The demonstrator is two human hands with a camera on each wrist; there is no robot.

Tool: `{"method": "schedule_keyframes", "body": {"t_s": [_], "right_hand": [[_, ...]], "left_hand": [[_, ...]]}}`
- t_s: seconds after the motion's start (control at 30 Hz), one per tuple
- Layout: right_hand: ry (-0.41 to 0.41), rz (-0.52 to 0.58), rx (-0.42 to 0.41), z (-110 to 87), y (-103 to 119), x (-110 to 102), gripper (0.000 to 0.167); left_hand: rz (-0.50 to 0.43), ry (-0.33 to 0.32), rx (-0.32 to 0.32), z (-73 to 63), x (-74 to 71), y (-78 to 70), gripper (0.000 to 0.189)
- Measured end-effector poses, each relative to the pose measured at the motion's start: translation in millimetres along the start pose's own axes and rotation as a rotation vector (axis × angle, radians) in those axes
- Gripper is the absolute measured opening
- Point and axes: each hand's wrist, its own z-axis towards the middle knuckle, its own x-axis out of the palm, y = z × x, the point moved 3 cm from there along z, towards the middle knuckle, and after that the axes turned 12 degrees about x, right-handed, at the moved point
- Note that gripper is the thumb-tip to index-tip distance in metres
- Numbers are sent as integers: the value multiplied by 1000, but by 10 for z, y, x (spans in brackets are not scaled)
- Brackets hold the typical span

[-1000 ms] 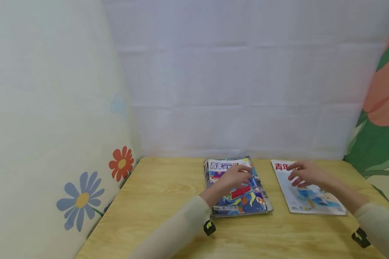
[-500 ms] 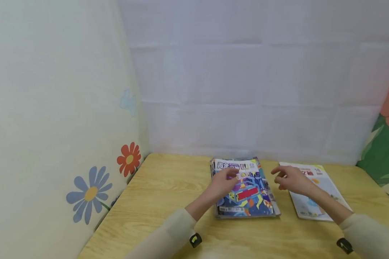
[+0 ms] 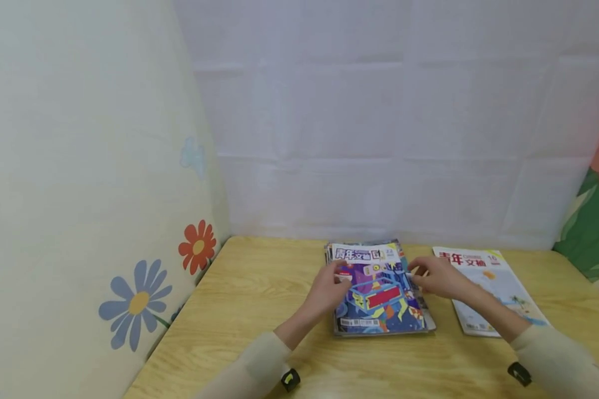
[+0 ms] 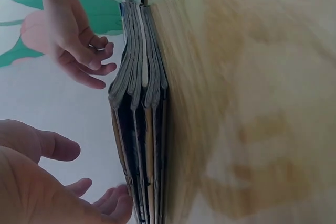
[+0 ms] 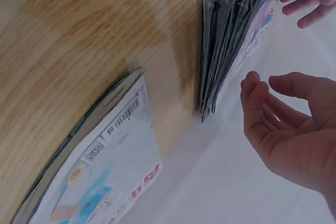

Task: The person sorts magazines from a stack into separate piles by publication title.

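A stack of several magazines (image 3: 385,310) lies on the wooden table, its top cover purple and blue with a red box drawn on it. In the left wrist view, the edges of the stacked magazines (image 4: 145,66) fan slightly. My left hand (image 3: 325,287) is at the stack's left side, fingers loosely bent and fingertips right at the top edge. Over the right edge hovers my right hand (image 3: 440,279), its fingers curved with the thumb near them. The right wrist view shows nothing between the right hand's (image 5: 294,124) fingers.
Right of the stack lies a pale blue magazine pile (image 3: 499,282) with a beach cover and red title, partly behind the right forearm. White cloth (image 3: 309,138) hangs behind the table (image 3: 249,288). A flower-printed panel (image 3: 80,221) borders the left side.
The right hand has moved left from above the pale magazine to the stack's right edge. The left hand has drawn back from over the cover to the stack's left side.
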Motion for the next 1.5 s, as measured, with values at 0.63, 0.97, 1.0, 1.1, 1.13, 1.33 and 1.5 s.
{"method": "schedule_keyframes", "body": {"t_s": [0.63, 0.97, 1.0, 1.1, 1.13, 1.33, 1.5], "right_hand": [[90, 18, 232, 120, -78, 181, 50], [207, 266, 340, 72, -130, 222, 55], [208, 277, 339, 67, -131, 221, 55], [191, 307, 331, 41, -165, 215, 55], [190, 318, 321, 30, -183, 217, 56], [182, 443, 273, -27, -312, 238, 56], [177, 479, 252, -6, -318, 197, 55]], "left_hand": [[-9, 26, -42, 80, -77, 71, 51], [-131, 33, -171, 84, -131, 80, 48], [-141, 32, -184, 83, -139, 82, 48], [-161, 37, -198, 102, -151, 86, 47], [-173, 39, -204, 106, -151, 95, 47], [-340, 26, -247, 108, -182, 166, 49], [-477, -5, -236, 147, -264, 181, 50]]}}
